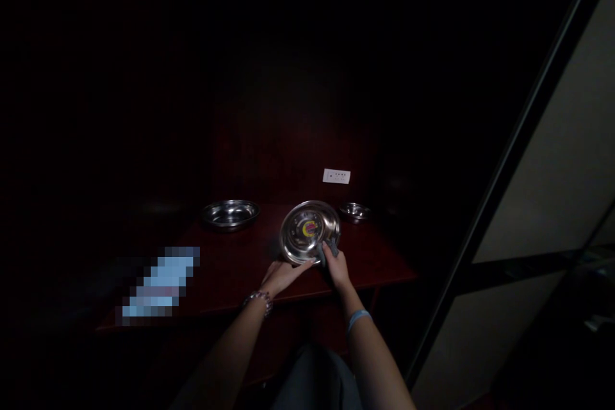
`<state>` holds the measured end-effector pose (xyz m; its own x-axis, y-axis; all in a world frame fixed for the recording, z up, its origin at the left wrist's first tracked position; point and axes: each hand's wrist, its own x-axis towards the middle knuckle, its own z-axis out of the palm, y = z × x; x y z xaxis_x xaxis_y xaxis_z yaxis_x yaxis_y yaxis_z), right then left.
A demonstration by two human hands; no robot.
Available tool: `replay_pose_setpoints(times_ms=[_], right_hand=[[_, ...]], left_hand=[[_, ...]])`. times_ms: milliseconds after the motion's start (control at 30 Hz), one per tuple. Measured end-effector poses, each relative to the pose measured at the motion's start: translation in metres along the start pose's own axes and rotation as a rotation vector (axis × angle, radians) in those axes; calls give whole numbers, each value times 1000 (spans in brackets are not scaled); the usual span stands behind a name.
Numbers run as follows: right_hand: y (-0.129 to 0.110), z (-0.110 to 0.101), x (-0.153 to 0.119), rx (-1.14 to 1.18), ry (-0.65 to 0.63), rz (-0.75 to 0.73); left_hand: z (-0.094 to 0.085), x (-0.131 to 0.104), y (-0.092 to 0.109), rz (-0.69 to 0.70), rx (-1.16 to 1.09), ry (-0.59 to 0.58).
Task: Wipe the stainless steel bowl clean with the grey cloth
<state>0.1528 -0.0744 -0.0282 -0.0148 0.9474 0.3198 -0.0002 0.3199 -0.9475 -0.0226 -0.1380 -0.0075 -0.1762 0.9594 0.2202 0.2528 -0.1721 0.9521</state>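
Note:
A shiny round metal plate with a yellow and red sticker in its middle is held tilted above the dark red table. My left hand grips its lower left rim, with the thumb along the edge. In my right hand a dark grey cloth is bunched against the plate's lower right rim. The fingers behind the plate are hidden. To the left on the table stands a wide metal dish. A smaller metal bowl sits behind the plate on the right.
A white socket panel is on the back wall. At the left of the dark red table lies a pixelated bright rectangle. A pale panel with a dark frame stands at the right. Much of the surroundings is too dark to make out.

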Motion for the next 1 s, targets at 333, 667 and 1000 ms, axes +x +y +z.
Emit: replay_pose_setpoints(times_ms=[333,667,1000], right_hand=[[-12,4,-9,-100,-63,-14],[-15,1,-4,205,113,-68],[-19,3,-6,221,108,-63]], left_hand=[[-2,6,-4,-20,356,-78],[-1,20,-16,-73,239,-61],[1,30,-29,30,-139,-47]])
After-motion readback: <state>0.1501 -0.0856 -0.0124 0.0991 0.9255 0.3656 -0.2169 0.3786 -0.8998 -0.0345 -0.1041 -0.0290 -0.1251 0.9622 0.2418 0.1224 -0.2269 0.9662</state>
